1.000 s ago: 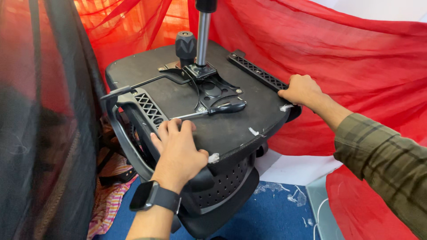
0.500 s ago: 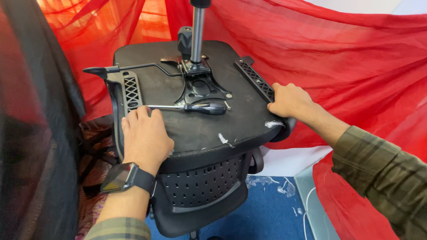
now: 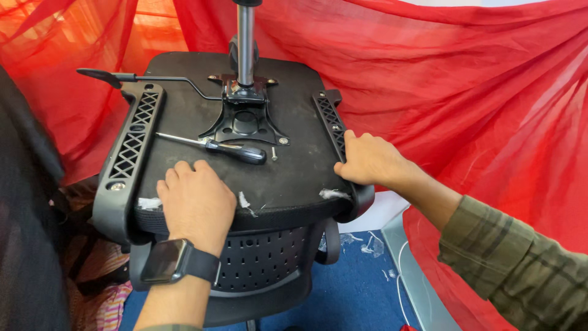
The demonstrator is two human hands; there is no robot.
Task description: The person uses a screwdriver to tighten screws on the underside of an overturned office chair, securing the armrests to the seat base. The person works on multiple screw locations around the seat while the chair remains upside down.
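Office chair upside down, seat underside (image 3: 184,165) facing up, lying against red cloth (image 3: 465,104); mesh backrest (image 3: 263,270) hangs below toward 6 o'clock.

Left hand (image 3: 196,199) flat, palm down on the seat underside near its 6 o'clock edge; fingers together and extended, pressing rather than gripping; nothing held; dark watch (image 3: 168,260) on the wrist.

Right hand (image 3: 367,160) at 3 o'clock of the seat, fingers curled over the edge beside the right armrest bracket (image 3: 331,122); closed around the rim of the seat, thumb side up.

Screwdriver (image 3: 223,149) lies loose on the underside, just ahead of the left hand toward 12 o'clock, black handle pointing to 3 o'clock, tip toward 9 o'clock; a small screw (image 3: 274,153) just beside the handle.

Mechanism plate (image 3: 245,119) at centre, gas cylinder (image 3: 245,43) rising toward 12 o'clock; lever (image 3: 147,78) runs off to 10 o'clock; left armrest bracket (image 3: 135,138) along the 9 o'clock side.

Risks, as judged: the surface looks tilted toward the person, so any jolt of the seat could roll the screwdriver and screw off the 6 o'clock edge onto the blue floor (image 3: 361,288); the screw would be hard to find among the white scraps there; chair rests on soft cloth, so uneven pressure from either hand could tip it sideways.
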